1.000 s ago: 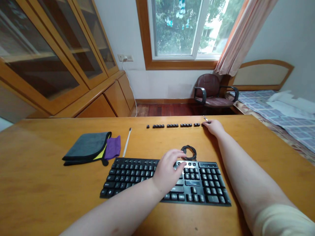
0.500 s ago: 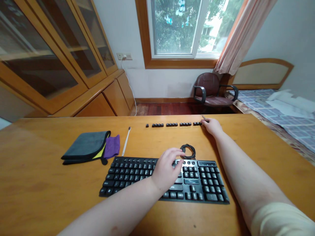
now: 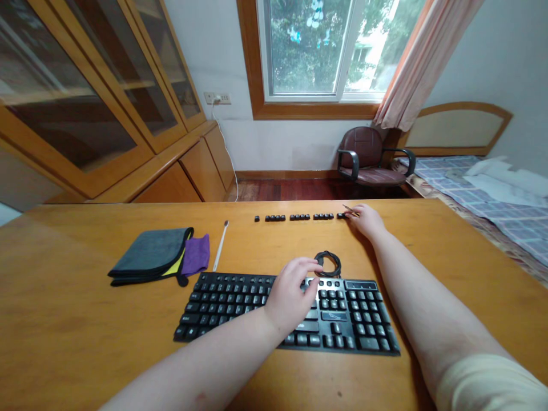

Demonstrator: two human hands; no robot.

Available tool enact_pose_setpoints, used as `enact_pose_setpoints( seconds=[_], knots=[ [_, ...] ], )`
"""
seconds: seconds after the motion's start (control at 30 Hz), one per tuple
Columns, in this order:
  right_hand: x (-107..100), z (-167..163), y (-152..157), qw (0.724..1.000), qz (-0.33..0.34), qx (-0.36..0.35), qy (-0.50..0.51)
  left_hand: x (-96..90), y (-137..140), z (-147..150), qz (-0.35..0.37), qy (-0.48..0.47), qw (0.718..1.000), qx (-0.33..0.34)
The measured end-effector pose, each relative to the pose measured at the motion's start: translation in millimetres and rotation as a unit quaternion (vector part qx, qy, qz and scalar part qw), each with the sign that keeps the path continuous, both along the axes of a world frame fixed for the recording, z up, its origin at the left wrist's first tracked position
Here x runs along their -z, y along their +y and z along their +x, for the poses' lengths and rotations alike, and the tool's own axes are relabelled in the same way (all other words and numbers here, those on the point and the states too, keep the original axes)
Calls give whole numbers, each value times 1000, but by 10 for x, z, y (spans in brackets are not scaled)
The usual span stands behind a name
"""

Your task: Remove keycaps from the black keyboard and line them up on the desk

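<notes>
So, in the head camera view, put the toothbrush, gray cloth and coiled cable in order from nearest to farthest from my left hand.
From your left hand:
1. Coiled cable: just past it, slightly right, behind the keyboard.
2. Toothbrush: to the left, beyond the keyboard's back edge.
3. Gray cloth: farther left, past the toothbrush.

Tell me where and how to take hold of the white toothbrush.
Pinch the white toothbrush at mid-handle, coming from above and slightly from the right. It appears to lie flat, slim handle toward the person, dark bristle head at the far end. The purple cloth lies close on its left and the keyboard by its near end, so that approach looks roomiest.
</notes>
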State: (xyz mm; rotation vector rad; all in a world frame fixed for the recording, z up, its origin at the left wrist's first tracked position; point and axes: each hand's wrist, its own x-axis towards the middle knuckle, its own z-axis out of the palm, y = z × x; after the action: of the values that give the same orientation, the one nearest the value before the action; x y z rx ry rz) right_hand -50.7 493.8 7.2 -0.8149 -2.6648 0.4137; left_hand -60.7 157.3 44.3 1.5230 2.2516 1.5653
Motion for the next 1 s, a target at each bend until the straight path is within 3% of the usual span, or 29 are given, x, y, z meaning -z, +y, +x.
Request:
enact_pose_setpoints(
  seconds=[1.0],
  knots=[
    [40,23,28,999,19,-14,27,9,-10,6,-7,-6,1000,3]
  ],
)
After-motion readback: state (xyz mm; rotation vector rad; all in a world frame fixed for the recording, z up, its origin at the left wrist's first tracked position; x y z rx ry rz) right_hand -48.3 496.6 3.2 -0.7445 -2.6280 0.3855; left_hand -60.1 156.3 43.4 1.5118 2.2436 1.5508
